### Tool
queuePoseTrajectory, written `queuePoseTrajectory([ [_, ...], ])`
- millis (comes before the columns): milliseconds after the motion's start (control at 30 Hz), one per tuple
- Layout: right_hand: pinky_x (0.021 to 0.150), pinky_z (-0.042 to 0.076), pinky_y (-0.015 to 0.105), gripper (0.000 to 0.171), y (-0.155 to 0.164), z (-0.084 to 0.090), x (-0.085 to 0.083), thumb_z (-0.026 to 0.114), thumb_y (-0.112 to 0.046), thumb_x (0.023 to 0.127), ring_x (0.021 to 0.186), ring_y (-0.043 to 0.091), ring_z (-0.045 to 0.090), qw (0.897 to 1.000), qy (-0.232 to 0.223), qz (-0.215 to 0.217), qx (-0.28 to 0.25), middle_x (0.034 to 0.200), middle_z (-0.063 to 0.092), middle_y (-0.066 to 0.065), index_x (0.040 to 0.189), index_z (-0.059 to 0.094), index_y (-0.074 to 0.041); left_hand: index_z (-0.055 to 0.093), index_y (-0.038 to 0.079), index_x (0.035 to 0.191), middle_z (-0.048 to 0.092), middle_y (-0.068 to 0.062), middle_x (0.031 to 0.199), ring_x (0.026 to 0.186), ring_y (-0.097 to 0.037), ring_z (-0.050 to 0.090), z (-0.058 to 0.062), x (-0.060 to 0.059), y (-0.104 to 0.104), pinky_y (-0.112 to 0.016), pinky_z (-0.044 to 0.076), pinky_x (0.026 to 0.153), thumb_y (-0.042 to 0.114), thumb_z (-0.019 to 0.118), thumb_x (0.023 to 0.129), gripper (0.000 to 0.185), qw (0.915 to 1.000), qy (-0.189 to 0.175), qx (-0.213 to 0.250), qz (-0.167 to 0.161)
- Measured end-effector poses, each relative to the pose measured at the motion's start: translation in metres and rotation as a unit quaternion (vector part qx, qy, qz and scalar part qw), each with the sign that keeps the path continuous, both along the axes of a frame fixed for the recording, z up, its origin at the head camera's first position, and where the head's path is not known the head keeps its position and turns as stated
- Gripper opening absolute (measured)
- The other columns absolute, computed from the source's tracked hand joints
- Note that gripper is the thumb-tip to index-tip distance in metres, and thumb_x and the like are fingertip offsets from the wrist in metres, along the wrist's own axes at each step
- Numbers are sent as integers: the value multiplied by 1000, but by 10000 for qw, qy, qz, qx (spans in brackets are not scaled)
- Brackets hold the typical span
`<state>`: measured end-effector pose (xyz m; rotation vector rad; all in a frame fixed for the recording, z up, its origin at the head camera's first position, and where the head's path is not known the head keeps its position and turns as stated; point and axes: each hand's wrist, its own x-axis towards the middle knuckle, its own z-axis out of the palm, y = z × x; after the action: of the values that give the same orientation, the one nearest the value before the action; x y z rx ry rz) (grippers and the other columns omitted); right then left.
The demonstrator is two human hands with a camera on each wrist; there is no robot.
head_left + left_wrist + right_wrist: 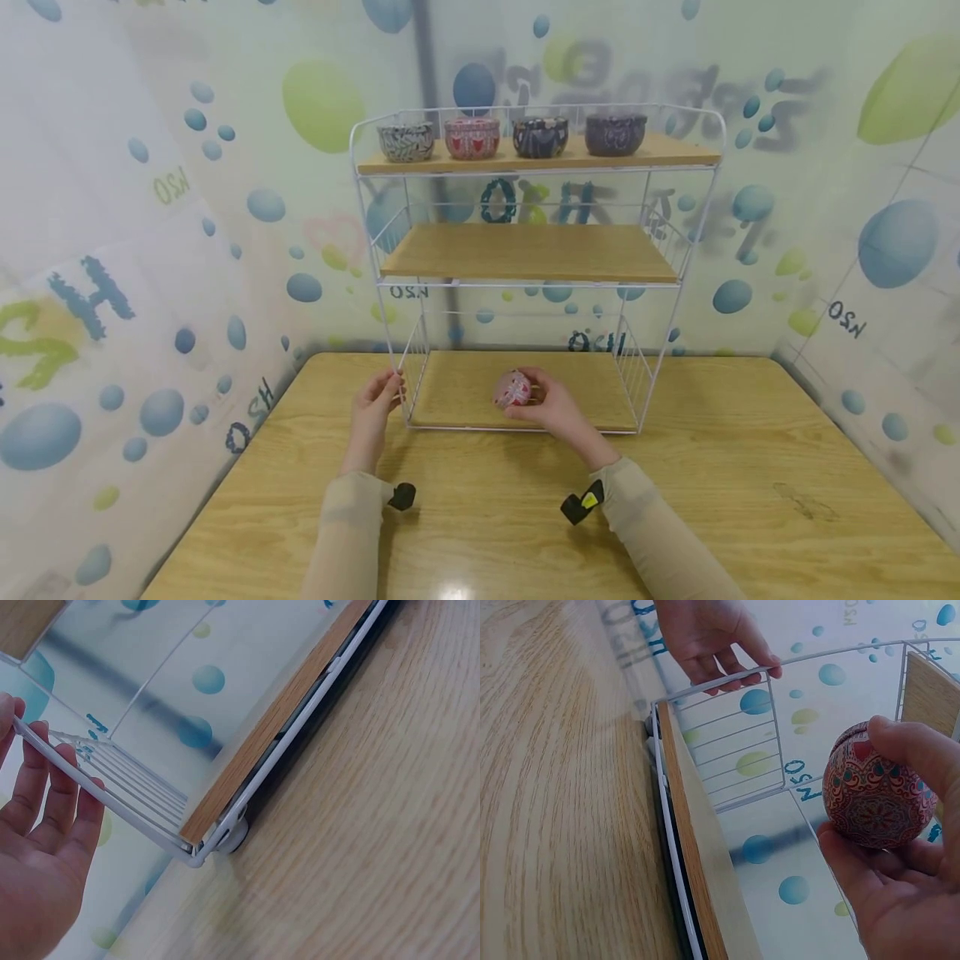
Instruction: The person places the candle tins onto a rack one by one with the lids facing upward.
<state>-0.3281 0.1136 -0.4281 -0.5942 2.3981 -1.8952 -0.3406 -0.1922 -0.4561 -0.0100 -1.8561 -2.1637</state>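
Note:
Between thumb and fingers my right hand [553, 408] holds a small round tin [879, 791] with an ornate red, teal and cream pattern. In the head view this tin [514, 389] is tilted on its side, over the bottom board of a white wire rack [525, 286]. My left hand [372, 407] pinches the rack's front left post near its lower end. The left wrist view shows the fingers [56, 784] behind the white wire and the thumb in front. Whether the tin touches the board is hard to tell.
Along the rack's top board [667, 150] stand several small patterned pots: a grey-white one [406, 142], a red one [472, 138], a dark floral one [540, 137] and a dark purple one [615, 135]. The rack stands on a wooden table [480, 508] against a patterned wall covering.

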Motion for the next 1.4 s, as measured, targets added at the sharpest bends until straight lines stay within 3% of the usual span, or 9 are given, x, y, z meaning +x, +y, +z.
queuePoseTrajectory([
  [333,90,53,38,72,2,-2,-4,76,-3,82,117,37,55,9999,-122,45,41,129,51,25,141,37,10,56,-8,118,63,-8,102,97,-23,57,10,4,1,-36,50,92,11,57,99,27,9997,-137,131,-158],
  [567,88,54,36,72,2,-2,-4,78,-3,80,116,34,56,9998,-188,-28,-14,129,49,22,140,39,7,60,-2,111,60,-20,107,93,-21,59,23,16,6,-39,49,93,9,57,98,17,9998,-94,96,-155],
  [700,87,54,35,71,1,-3,-2,79,-5,80,113,32,58,9999,-129,-21,-63,127,50,21,138,41,6,57,-7,115,59,-22,109,92,-19,58,23,17,6,-37,50,92,10,57,99,23,9998,-103,81,-166],
  [933,89,53,36,69,-3,-7,-2,79,-4,80,116,32,56,9998,-135,33,-112,129,52,20,138,43,5,56,-8,116,62,-13,103,93,-19,58,22,16,5,-36,49,92,10,57,99,25,9997,-158,88,-184],
  [1100,91,52,37,67,-5,10,8,77,-3,82,117,35,54,9999,-56,94,110,130,52,23,138,42,8,59,-1,111,60,-19,108,94,-20,58,20,14,6,-39,48,94,12,58,98,18,9997,-85,85,-211],
  [1233,87,53,37,68,-5,3,0,77,-7,83,114,33,55,9997,79,56,204,129,53,22,139,42,7,58,-4,113,61,-14,105,94,-20,58,23,18,7,-40,48,94,10,57,99,20,9996,-138,71,-221],
  [1400,83,53,36,68,-4,1,-6,80,-14,81,108,29,58,9994,296,-51,193,125,58,18,138,46,4,53,-11,121,62,-9,103,93,-17,58,16,12,3,-36,49,92,12,56,99,32,9996,-184,102,-188],
])
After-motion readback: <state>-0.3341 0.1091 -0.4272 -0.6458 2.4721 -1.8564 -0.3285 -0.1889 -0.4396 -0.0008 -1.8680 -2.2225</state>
